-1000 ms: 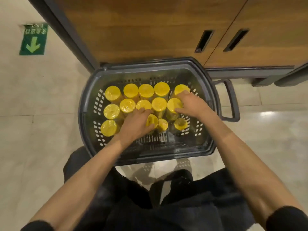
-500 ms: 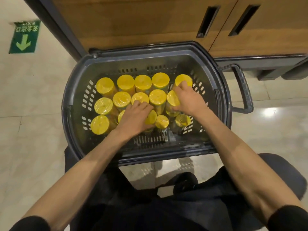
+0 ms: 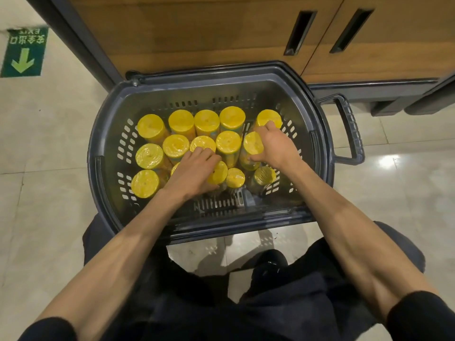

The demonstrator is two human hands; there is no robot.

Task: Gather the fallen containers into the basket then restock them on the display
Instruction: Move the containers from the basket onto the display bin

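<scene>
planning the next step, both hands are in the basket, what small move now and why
Probably lift both gripped yellow-lidded containers out: the left hand holds one, the right hand another; the grey basket looks full, and none lies on the visible floor.

One container (image 3: 175, 168) mostly beneath left hand (image 3: 194, 173); cabinet (image 3: 197, 28) beyond top edge

Your dark grey slotted basket (image 3: 221, 94) sits on the floor, handle out to your right. Yellow-lidded containers (image 3: 206, 120) stand upright inside in rows, the nearest few leaning.
</scene>
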